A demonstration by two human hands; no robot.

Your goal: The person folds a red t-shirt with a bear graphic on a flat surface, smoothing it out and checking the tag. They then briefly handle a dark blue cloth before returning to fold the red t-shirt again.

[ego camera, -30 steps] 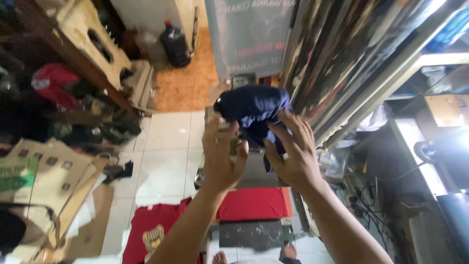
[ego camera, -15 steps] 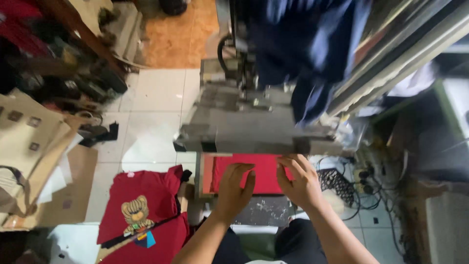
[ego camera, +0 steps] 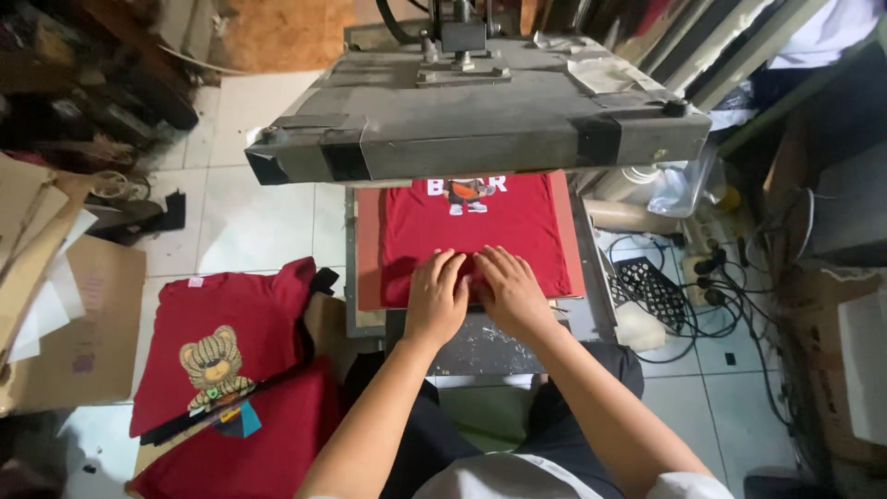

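A red T-shirt [ego camera: 517, 222] with a printed figure lies flat on the lower bed [ego camera: 367, 242] of a heat press. My left hand [ego camera: 435, 298] and my right hand [ego camera: 508, 290] rest side by side on the shirt's near edge, fingers laid flat on the cloth. The grey upper plate [ego camera: 462, 129] of the press hangs raised above the shirt and hides its far part. I cannot tell if either hand pinches the cloth.
A pile of red shirts with a bear print [ego camera: 222, 360] lies on the floor at my left. Cardboard sheets [ego camera: 65, 305] are further left. Cables and a power strip [ego camera: 702, 286] lie on the tiles at the right, beside a box [ego camera: 850, 360].
My hands came down from a dark blue garment held up high to the red shirt on the press bed. The view tilted downward.
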